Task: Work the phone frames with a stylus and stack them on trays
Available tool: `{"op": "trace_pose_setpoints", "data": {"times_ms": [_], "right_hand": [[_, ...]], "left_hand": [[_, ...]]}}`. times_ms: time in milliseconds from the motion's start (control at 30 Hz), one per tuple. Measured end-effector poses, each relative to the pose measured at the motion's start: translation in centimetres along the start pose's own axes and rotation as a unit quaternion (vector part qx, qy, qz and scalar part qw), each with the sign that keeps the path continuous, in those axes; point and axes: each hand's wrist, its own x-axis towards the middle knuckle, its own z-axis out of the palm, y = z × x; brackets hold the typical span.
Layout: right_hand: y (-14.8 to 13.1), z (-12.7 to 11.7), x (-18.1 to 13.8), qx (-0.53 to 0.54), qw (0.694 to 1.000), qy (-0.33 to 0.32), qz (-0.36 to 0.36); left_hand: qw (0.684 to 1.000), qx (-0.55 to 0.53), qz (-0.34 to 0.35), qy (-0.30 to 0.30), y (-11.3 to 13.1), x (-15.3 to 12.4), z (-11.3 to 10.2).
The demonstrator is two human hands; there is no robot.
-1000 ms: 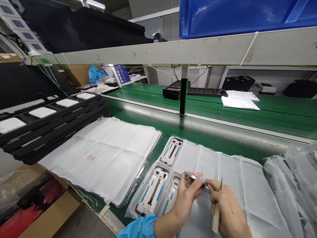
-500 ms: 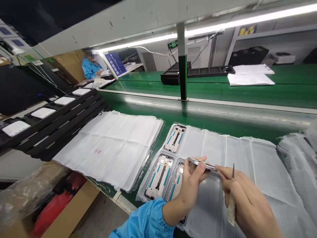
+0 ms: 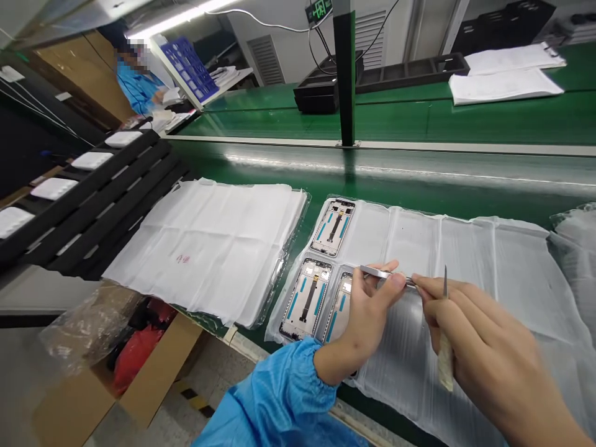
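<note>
Left hand (image 3: 367, 316): grips thin, silver-edged frame (image 3: 375, 272), seen edge-on. Right hand (image 3: 482, 329): holds pointed tool (image 3: 446, 363), fingertips (image 3: 422, 285) at frame's right end.

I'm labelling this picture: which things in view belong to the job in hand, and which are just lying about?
Job in hand, judging by position:
thin metal-edged piece, in the left hand
pointed tool with wrapped handle, in the right hand
phone frames in the white tray

Apparently just lying about:
open cardboard box
white papers
long black tray
</note>
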Motion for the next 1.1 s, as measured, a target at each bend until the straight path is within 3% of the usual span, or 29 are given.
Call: {"op": "trace_pose_setpoints", "data": {"times_ms": [567, 900, 1100], "right_hand": [[0.5, -1.0, 1.9, 0.017, 0.998, -0.058, -0.029], [0.4, -0.6, 2.3, 0.021, 0.998, -0.051, -0.036], [1.1, -0.2, 1.8, 0.099, 0.994, -0.013, 0.047]], "left_hand": [[0.998, -0.036, -0.027, 0.034, 0.7, 0.0, 0.8], [0.997, -0.053, -0.043, 0.039, 0.9, -0.1, 1.0], [0.997, -0.067, -0.037, 0.008, 0.9, 0.3, 0.5]]}}
